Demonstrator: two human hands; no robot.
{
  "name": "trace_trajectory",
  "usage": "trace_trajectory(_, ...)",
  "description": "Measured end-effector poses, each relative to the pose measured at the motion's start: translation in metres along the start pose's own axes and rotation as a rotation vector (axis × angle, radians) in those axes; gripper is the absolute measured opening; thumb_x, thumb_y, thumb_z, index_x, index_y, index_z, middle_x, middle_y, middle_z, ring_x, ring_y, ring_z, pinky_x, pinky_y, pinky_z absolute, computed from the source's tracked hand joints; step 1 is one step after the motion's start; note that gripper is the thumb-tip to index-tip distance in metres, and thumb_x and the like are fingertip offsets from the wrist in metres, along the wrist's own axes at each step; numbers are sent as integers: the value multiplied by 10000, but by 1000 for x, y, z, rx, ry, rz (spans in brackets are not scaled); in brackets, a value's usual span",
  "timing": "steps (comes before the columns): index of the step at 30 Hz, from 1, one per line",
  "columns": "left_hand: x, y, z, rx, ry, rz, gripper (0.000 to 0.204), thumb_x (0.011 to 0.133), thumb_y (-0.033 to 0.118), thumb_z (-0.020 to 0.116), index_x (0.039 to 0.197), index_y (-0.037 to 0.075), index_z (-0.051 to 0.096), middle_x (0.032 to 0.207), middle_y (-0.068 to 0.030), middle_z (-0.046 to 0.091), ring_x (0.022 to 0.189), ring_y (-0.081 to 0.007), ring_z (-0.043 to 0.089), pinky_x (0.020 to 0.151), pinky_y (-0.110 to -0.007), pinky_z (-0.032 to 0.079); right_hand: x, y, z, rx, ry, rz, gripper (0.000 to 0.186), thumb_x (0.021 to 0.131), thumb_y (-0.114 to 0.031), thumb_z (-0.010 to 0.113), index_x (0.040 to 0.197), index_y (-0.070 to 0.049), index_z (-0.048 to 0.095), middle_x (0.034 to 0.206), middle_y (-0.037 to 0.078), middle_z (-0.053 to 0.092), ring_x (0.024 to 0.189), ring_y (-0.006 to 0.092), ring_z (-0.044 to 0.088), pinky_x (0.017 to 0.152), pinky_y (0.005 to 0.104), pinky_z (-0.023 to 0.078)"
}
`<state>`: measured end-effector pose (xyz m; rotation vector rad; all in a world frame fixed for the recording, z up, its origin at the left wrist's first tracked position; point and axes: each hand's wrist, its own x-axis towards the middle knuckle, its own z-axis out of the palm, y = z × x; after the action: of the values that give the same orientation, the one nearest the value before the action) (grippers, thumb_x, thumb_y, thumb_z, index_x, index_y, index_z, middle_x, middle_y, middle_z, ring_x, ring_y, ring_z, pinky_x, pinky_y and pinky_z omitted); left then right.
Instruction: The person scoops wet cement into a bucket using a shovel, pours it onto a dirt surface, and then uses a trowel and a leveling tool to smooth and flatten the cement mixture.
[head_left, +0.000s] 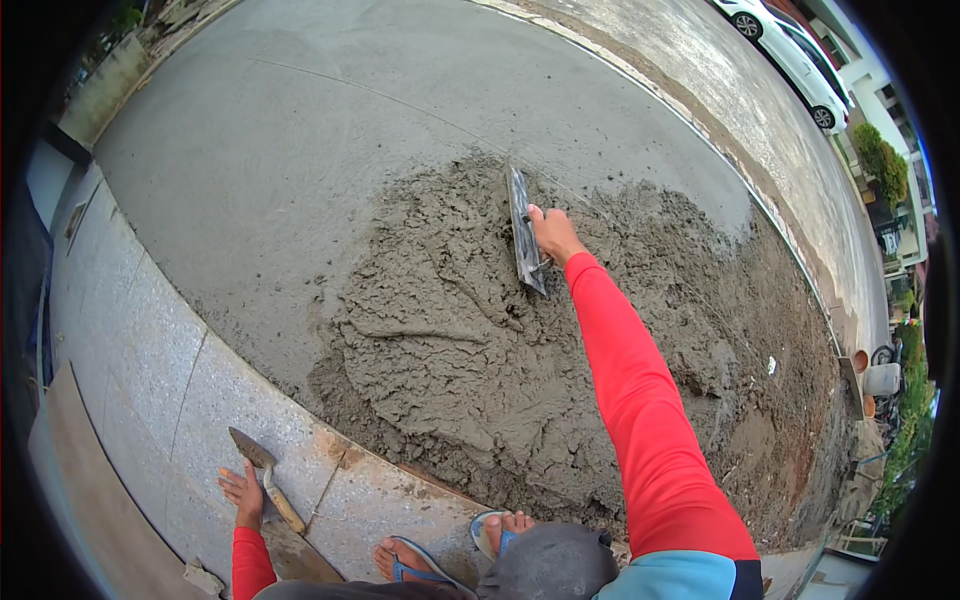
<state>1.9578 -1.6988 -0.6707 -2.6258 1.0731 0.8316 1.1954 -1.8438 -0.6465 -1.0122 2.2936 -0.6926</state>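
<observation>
While the right hand [556, 237] is wrapped around the handle of the float [522, 230], whose blade stands steeply tilted over the rough mortar [430, 370], near the smooth concrete [250, 180], the left hand [243, 494] is low over the pale tiles [190, 370] with its fingers spread. Just beside that hand the trowel [276, 495] lies on the tiles, its handle toward the sandals [404, 572], though I cannot tell whether hand and trowel touch.
</observation>
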Motion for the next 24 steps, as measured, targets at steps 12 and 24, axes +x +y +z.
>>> trace_trajectory(12, -13, 16, 0, -24, -6, 5, 1026, 833, 771, 269, 1470, 64, -114, 1507, -192, -242, 1385, -417, -195, 1125, -498, -45, 33, -9, 16, -247, 126, -59, 660, 914, -489, 470, 914, 160, 588, 878, 350, 614, 842, 426, 640, 752, 471, 491)
trace_trajectory(24, 6, -13, 1, 2, 21, 23, 953, 866, 730, 254, 1479, 90, -100, 1513, -192, -223, 1387, -429, -170, 1125, -505, -40, -44, -175, 38, -91, -315, -169, 428, 858, -328, 553, 944, 91, 568, 828, 256, 658, 714, 366, 671, 681, 464, 543)
